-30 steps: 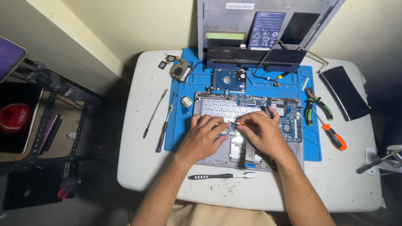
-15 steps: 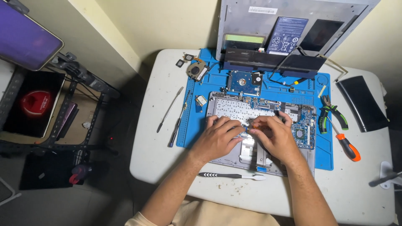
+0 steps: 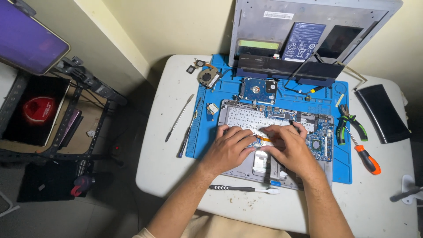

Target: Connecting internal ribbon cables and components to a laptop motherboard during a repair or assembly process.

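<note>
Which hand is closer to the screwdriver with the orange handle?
The right hand is nearer. It rests on the opened laptop base, with the orange-handled screwdriver lying off to its right on the table. The left hand rests farther away, on the other side of the right hand.

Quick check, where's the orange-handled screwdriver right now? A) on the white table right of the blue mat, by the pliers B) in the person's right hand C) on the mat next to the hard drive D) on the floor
A: the orange-handled screwdriver lies on the white table just off the right edge of the blue mat, below the green-handled pliers; both hands rest on the opened laptop base, holding no tool.
</note>
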